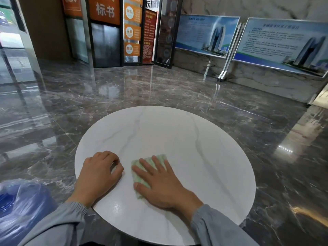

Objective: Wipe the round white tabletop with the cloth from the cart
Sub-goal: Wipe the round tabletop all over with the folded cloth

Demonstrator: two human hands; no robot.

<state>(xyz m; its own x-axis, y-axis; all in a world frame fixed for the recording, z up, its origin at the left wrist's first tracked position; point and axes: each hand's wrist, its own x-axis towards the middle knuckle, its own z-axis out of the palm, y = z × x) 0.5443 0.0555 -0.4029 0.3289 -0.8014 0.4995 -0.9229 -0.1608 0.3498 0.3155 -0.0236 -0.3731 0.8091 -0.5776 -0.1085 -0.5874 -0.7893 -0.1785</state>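
The round white tabletop (177, 135) with faint grey veins fills the middle of the head view. A small pale green cloth (137, 174) lies folded on its near part. My right hand (159, 181) presses flat on the cloth, fingers straight and spread, covering most of it. My left hand (99, 173) rests on the tabletop just left of the cloth, near the table's left edge, with its fingers curled under and nothing in it. Both arms wear grey sleeves.
A blue plastic bag (21, 206) bulges at the lower left beside the table. Glossy dark marble floor (159, 86) surrounds the table. Standing display boards (284, 45) line the right wall, and glass doors with orange signs (106, 29) stand at the back.
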